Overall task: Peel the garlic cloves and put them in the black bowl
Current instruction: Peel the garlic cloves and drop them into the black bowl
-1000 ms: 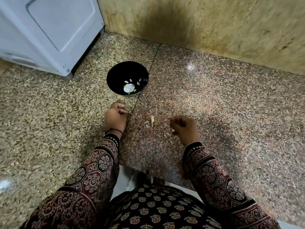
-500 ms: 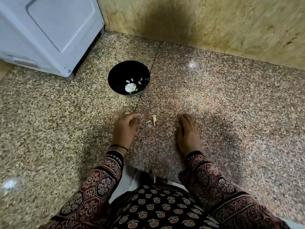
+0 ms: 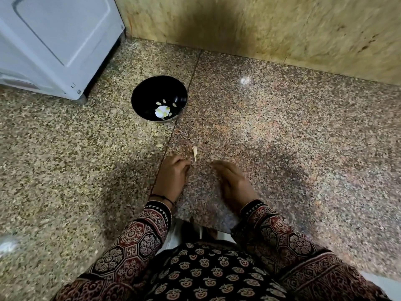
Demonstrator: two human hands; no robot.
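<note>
1. The left hand (image 3: pixel 171 178) is shown resting on the stone, fingers curled inward. Motion blur prevents it being told whether anything is pinched beneath them.
2. The right hand (image 3: pixel 233 183) is laid flat just beside it, fingers extended and nothing held.
3. A pale, slender garlic piece (image 3: pixel 194 153) is seen just beyond the left fingertips, apart from both hands. Whether it is an unpeeled clove or a husk cannot be told.
   - It is judged very light, firm inside and papery outside, and easily flicked away on polished stone.
   - A fingertip pinch across its thicker middle is advised, with the skin started at the pointed end.
4. A smaller pale fragment (image 3: pixel 159 146) lies to the left.
5. The black bowl (image 3: pixel 141 105) is placed farther out, with peeled cloves (image 3: pixel 164 108) lying in its bottom.
6. All is borne by a speckled countertop (image 3: pixel 282 148). A white appliance (image 3: pixel 56 40) stands at far left.
</note>
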